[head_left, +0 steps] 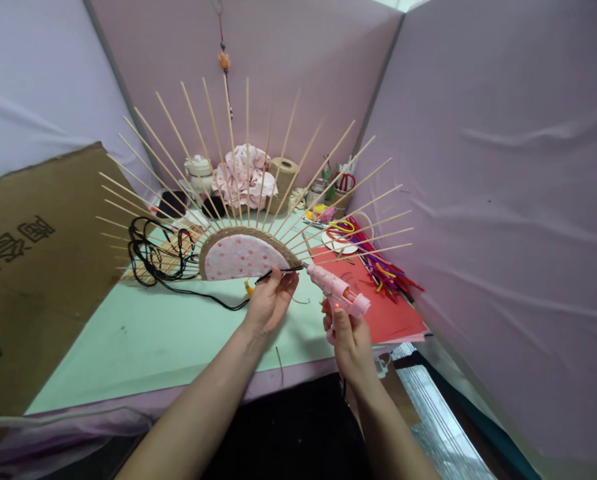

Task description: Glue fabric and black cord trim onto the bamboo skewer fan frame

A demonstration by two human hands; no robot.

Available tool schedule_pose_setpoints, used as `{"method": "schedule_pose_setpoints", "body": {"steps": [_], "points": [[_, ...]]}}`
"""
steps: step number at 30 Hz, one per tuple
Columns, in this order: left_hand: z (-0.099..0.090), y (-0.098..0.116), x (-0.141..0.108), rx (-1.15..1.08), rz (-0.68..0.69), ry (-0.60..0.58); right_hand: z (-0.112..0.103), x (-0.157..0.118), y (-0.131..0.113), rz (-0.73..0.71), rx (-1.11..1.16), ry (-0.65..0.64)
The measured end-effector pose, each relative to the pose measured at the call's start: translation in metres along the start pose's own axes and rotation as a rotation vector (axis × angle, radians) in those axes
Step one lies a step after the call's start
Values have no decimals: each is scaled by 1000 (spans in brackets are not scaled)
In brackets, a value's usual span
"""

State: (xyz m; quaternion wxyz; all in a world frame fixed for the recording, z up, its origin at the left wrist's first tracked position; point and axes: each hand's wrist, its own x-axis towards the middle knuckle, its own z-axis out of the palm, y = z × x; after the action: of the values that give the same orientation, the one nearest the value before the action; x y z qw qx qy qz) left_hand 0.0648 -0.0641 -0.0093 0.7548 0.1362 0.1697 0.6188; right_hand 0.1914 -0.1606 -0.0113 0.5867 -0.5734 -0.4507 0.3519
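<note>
Spoked half-round panel (243, 259), mid-table, I see from here. Nearest, the right hand (351, 337) is wrapped round a pink glue gun (334, 287); the left hand (272, 300), half curled, pinches black cord (292, 269) by the panel's right corner, near the nozzle. Red sheet (391, 310) lies right; far behind, spotted cloth (246, 177) sits beside a twine spool (283, 175).
</note>
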Motion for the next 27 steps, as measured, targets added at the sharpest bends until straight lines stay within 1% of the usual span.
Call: {"method": "schedule_pose_setpoints", "body": {"steps": [7,12,27], "points": [[1,0,-1,-6,2,6,1,0,1,26,2,-8],[2,0,-1,-27,3,3,0,0,1,5,-6,-11],[3,0,-1,-25,0,15,-4,0,2,5,-21,-8]]}}
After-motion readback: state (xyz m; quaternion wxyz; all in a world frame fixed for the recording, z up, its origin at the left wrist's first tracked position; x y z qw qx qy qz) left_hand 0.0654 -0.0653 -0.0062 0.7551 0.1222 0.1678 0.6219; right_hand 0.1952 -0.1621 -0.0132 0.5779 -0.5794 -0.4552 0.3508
